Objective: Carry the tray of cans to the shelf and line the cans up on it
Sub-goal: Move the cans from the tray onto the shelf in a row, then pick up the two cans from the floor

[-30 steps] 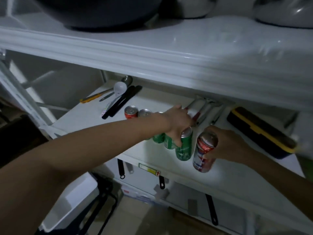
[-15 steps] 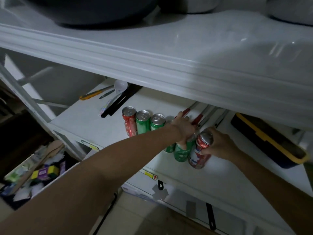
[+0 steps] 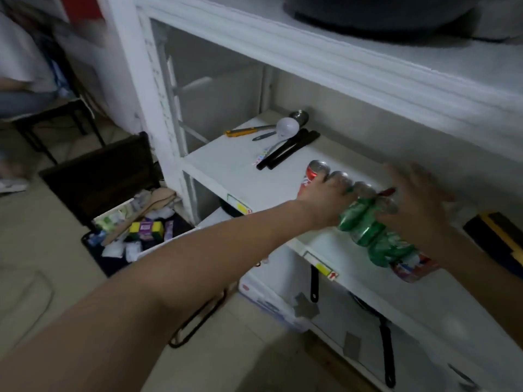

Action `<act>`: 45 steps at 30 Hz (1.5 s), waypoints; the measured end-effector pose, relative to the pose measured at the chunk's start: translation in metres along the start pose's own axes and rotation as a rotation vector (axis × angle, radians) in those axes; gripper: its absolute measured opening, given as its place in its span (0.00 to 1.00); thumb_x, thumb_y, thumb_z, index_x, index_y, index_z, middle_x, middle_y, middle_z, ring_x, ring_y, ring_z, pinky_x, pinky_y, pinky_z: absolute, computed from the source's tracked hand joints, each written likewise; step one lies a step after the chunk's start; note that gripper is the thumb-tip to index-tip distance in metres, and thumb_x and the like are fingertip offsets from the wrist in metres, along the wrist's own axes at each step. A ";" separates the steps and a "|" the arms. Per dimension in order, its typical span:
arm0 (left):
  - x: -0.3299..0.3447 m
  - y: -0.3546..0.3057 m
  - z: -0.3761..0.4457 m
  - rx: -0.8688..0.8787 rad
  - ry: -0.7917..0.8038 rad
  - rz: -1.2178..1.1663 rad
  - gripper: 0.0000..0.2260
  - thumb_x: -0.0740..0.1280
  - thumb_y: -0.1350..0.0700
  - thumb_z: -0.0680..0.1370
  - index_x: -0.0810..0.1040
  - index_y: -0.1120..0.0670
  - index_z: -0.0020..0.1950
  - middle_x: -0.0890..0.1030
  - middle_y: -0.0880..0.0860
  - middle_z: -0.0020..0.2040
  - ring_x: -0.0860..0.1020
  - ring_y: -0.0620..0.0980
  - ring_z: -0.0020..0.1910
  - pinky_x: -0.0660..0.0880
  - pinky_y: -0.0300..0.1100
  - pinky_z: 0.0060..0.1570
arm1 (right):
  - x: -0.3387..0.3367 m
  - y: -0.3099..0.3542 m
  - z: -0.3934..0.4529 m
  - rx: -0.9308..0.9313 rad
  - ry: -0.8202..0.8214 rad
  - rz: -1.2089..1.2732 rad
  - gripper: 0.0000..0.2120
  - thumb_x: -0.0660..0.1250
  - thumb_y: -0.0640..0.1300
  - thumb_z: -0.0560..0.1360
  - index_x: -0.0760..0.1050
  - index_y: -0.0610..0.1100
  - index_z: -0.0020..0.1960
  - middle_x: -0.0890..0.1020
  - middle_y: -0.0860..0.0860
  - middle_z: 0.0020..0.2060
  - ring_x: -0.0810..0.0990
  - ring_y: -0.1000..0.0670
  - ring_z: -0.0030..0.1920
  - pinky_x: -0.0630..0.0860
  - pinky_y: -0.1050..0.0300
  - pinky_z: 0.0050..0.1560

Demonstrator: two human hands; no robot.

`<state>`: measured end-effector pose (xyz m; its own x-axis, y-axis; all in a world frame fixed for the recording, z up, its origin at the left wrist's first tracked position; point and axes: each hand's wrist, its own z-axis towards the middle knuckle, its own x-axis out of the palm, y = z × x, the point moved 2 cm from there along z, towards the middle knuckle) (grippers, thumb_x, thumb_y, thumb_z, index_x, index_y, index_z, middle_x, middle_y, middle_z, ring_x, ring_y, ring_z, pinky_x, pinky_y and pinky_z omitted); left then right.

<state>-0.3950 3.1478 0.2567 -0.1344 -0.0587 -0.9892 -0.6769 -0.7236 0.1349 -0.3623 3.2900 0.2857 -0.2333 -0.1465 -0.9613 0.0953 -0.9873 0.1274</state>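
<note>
A row of cans stands along the front of the white shelf (image 3: 226,171): a red can (image 3: 311,172) at the left end, green cans (image 3: 368,227) in the middle, and a red-and-white can (image 3: 414,268) at the right end. Motion blurs all of them. My left hand (image 3: 322,202) lies against the left part of the row with its fingers over the can tops; the blur hides whether it grips one. My right hand (image 3: 418,205) is behind the right part of the row, fingers spread, holding nothing.
Black handles (image 3: 288,151), a white scoop (image 3: 287,128) and a yellow-handled tool (image 3: 240,132) lie further back on the shelf. A black and yellow case (image 3: 495,236) is at the right. The upper shelf's edge (image 3: 368,69) overhangs. A box of clutter (image 3: 135,230) stands on the floor.
My right hand has let go of the red-and-white can, which now stands at the right end. My left hand slid left along the row. The view swung left.
</note>
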 end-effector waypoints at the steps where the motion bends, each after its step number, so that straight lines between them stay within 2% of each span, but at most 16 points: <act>1: 0.001 0.022 -0.029 -0.049 0.001 -0.003 0.26 0.62 0.52 0.76 0.60 0.55 0.72 0.65 0.58 0.72 0.62 0.57 0.71 0.55 0.55 0.70 | 0.006 0.034 0.002 -0.079 0.001 0.021 0.36 0.74 0.36 0.63 0.66 0.34 0.68 0.68 0.33 0.68 0.63 0.33 0.70 0.58 0.43 0.68; 4: 0.021 0.088 -0.131 -0.306 0.038 -0.014 0.24 0.61 0.52 0.76 0.62 0.57 0.70 0.67 0.59 0.70 0.65 0.58 0.68 0.59 0.53 0.67 | 0.050 0.146 -0.004 -0.310 0.086 0.125 0.31 0.71 0.36 0.66 0.67 0.36 0.68 0.70 0.36 0.68 0.65 0.37 0.70 0.58 0.46 0.70; 7: 0.056 0.139 -0.242 -0.646 0.122 -0.146 0.23 0.63 0.51 0.75 0.64 0.57 0.68 0.69 0.60 0.68 0.65 0.59 0.67 0.62 0.53 0.64 | 0.121 0.263 -0.024 -0.518 0.321 0.209 0.31 0.69 0.38 0.68 0.65 0.35 0.69 0.70 0.36 0.68 0.65 0.38 0.70 0.55 0.51 0.71; 9: 0.086 0.162 -0.315 -0.858 0.187 -0.239 0.23 0.62 0.51 0.76 0.64 0.57 0.69 0.68 0.61 0.69 0.65 0.60 0.69 0.63 0.54 0.65 | 0.172 0.334 -0.045 -0.608 0.482 0.202 0.32 0.68 0.40 0.69 0.62 0.37 0.70 0.69 0.38 0.68 0.66 0.40 0.69 0.58 0.52 0.69; 13: 0.167 0.167 -0.449 -1.205 0.307 -0.415 0.24 0.63 0.51 0.76 0.64 0.57 0.69 0.69 0.61 0.68 0.65 0.60 0.68 0.64 0.53 0.64 | 0.271 0.440 -0.102 -0.697 0.756 0.200 0.33 0.69 0.43 0.71 0.59 0.39 0.72 0.68 0.38 0.69 0.65 0.39 0.69 0.63 0.48 0.67; 16: 0.245 0.144 -0.513 -1.370 0.406 -0.525 0.24 0.63 0.51 0.76 0.64 0.57 0.68 0.69 0.61 0.67 0.66 0.60 0.68 0.65 0.53 0.63 | 0.348 0.485 -0.157 -0.751 0.939 0.183 0.30 0.67 0.43 0.72 0.60 0.39 0.70 0.68 0.37 0.67 0.66 0.37 0.68 0.65 0.46 0.66; 21: 0.390 0.092 -0.570 -1.556 0.550 -0.724 0.23 0.62 0.50 0.76 0.64 0.57 0.68 0.69 0.60 0.68 0.65 0.59 0.68 0.64 0.51 0.63 | 0.480 0.504 -0.244 -0.829 1.140 0.154 0.25 0.65 0.40 0.72 0.64 0.39 0.68 0.71 0.39 0.65 0.68 0.40 0.66 0.65 0.52 0.62; 25: 0.520 0.044 -0.603 -1.746 0.582 -0.899 0.23 0.64 0.51 0.76 0.63 0.57 0.68 0.69 0.59 0.67 0.66 0.59 0.67 0.66 0.51 0.60 | 0.598 0.506 -0.291 -0.828 1.162 0.082 0.22 0.66 0.39 0.71 0.67 0.38 0.64 0.74 0.38 0.62 0.72 0.39 0.62 0.68 0.51 0.59; 30: 0.678 0.005 -0.628 -1.910 0.437 -1.074 0.34 0.68 0.49 0.73 0.54 0.52 0.73 0.62 0.58 0.71 0.64 0.59 0.68 0.69 0.53 0.60 | 0.751 0.501 -0.319 -0.863 1.089 -0.013 0.28 0.68 0.39 0.69 0.64 0.42 0.67 0.70 0.41 0.65 0.68 0.38 0.64 0.70 0.47 0.62; 34: 0.780 -0.003 -0.630 -1.982 0.297 -1.127 0.41 0.71 0.49 0.70 0.48 0.47 0.75 0.54 0.56 0.75 0.60 0.58 0.71 0.71 0.52 0.60 | 0.845 0.506 -0.336 -0.855 1.006 -0.054 0.35 0.68 0.39 0.70 0.57 0.49 0.72 0.62 0.42 0.69 0.64 0.39 0.66 0.70 0.46 0.59; 37: 0.830 -0.008 -0.622 -1.974 0.223 -1.094 0.38 0.70 0.50 0.70 0.52 0.48 0.74 0.59 0.56 0.72 0.63 0.58 0.69 0.73 0.52 0.55 | 0.895 0.506 -0.349 -0.896 1.050 -0.090 0.40 0.70 0.39 0.70 0.53 0.54 0.74 0.55 0.43 0.73 0.62 0.39 0.69 0.71 0.46 0.60; 40: 0.855 -0.010 -0.621 -2.028 0.094 -1.043 0.31 0.70 0.52 0.70 0.60 0.51 0.69 0.67 0.55 0.63 0.68 0.57 0.62 0.74 0.50 0.48 | 0.921 0.506 -0.350 -0.929 0.948 -0.094 0.33 0.69 0.36 0.69 0.61 0.50 0.69 0.61 0.42 0.69 0.66 0.38 0.63 0.73 0.48 0.53; 43: 0.846 -0.009 -0.626 -2.070 0.067 -1.058 0.29 0.71 0.53 0.68 0.62 0.54 0.65 0.69 0.56 0.60 0.70 0.57 0.59 0.71 0.47 0.46 | 0.911 0.508 -0.352 -0.978 0.955 -0.088 0.29 0.69 0.33 0.67 0.64 0.49 0.64 0.65 0.44 0.64 0.69 0.39 0.60 0.73 0.49 0.49; 45: 0.817 -0.004 -0.631 -2.047 0.090 -1.039 0.29 0.72 0.53 0.67 0.63 0.55 0.64 0.70 0.57 0.59 0.71 0.58 0.58 0.71 0.47 0.46 | 0.882 0.509 -0.354 -0.998 0.957 -0.080 0.28 0.68 0.32 0.67 0.64 0.50 0.63 0.65 0.45 0.62 0.69 0.40 0.59 0.72 0.51 0.47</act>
<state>-0.0452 2.6690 -0.5885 -0.2846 0.6888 -0.6668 0.9136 -0.0159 -0.4063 -0.1765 2.6804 -0.5838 0.4384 0.4076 -0.8011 0.8528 -0.4700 0.2276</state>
